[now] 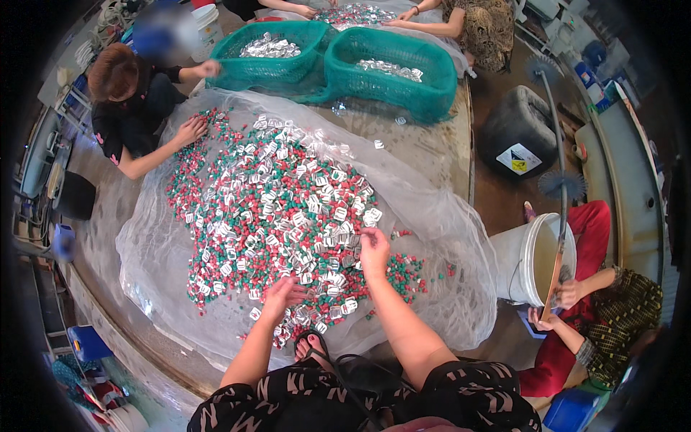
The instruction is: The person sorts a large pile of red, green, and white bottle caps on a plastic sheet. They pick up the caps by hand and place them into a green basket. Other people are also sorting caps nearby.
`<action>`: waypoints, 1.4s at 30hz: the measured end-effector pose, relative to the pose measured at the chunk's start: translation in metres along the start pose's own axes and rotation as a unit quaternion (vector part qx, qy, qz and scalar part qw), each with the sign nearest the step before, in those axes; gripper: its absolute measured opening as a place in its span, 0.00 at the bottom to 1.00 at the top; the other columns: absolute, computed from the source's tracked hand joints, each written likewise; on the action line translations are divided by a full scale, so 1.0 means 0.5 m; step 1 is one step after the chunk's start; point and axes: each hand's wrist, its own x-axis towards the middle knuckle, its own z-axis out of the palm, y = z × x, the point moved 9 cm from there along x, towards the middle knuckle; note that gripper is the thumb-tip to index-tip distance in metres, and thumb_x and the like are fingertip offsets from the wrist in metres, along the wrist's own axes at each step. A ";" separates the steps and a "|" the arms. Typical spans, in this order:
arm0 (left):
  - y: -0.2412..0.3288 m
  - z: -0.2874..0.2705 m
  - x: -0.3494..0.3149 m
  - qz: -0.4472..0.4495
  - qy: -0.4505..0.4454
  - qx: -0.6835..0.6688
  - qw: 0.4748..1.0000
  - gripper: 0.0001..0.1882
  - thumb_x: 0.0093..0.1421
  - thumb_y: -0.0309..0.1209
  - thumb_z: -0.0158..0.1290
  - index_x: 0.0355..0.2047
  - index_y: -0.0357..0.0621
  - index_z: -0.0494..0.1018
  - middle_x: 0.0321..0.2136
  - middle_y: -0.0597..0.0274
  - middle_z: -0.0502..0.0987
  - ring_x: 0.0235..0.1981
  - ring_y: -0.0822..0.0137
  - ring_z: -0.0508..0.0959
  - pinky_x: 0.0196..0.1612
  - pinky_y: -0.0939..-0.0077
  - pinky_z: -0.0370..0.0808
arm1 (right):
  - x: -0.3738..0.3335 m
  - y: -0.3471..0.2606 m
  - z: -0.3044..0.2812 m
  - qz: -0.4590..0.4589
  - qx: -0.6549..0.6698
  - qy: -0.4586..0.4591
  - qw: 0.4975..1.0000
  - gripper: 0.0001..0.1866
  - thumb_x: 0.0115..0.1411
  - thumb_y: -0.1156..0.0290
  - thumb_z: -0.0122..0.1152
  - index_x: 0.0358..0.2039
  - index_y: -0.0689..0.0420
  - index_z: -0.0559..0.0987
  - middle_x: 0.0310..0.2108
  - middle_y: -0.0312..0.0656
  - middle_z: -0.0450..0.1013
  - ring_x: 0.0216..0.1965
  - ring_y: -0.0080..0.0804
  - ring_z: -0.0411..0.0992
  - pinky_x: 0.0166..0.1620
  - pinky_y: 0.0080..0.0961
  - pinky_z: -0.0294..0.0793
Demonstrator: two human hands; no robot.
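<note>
A wide heap of small red and green pellets point(248, 209) lies mixed with many flat, silvery-white pieces point(338, 212) on a pale mesh net point(446, 266). My left hand point(283, 296) rests at the near side of the heap, fingers stretched toward the silvery pieces, with nothing visible in it. At the heap's right edge is my right hand point(375, 252), its fingers bent close together beside a silvery piece; whatever they hold is too small to make out. My sandalled foot point(312, 347) stands at the heap's near edge.
Two green mesh-lined baskets point(392, 101) holding silvery pieces stand beyond the heap. A co-worker's hand point(191, 131) touches the heap at far left. On the right, another person holds a long brush rod point(554, 266) over a white bucket point(529, 255); a black jerrycan point(515, 129) stands behind.
</note>
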 end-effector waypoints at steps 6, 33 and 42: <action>-0.041 -0.357 -0.129 0.017 0.412 0.400 0.818 0.28 0.57 0.45 0.52 0.50 0.37 0.65 0.42 0.44 0.73 0.38 0.50 0.76 0.43 0.61 0.72 | -0.013 0.032 0.021 -0.001 -0.180 -0.072 0.981 0.07 0.52 0.69 0.56 0.31 0.57 0.78 0.31 0.45 0.74 0.34 0.39 0.73 0.37 0.33 0.72; 0.086 -0.036 0.051 0.123 0.032 0.153 0.980 0.32 0.50 0.35 0.61 0.56 0.49 0.65 0.52 0.50 0.67 0.42 0.60 0.76 0.33 0.70 0.79 | -0.083 0.020 0.078 -0.044 -0.394 -0.244 0.885 0.09 0.51 0.64 0.61 0.30 0.53 0.76 0.20 0.39 0.73 0.22 0.37 0.73 0.26 0.34 0.70; -0.198 -0.207 -0.132 -0.099 0.090 0.630 0.765 0.18 0.44 0.39 0.63 0.34 0.48 0.72 0.30 0.52 0.78 0.31 0.51 0.78 0.34 0.62 0.75 | -0.432 0.086 0.192 -0.286 -0.392 -0.572 0.662 0.10 0.46 0.68 0.63 0.31 0.51 0.78 0.31 0.40 0.67 0.38 0.36 0.70 0.38 0.33 0.72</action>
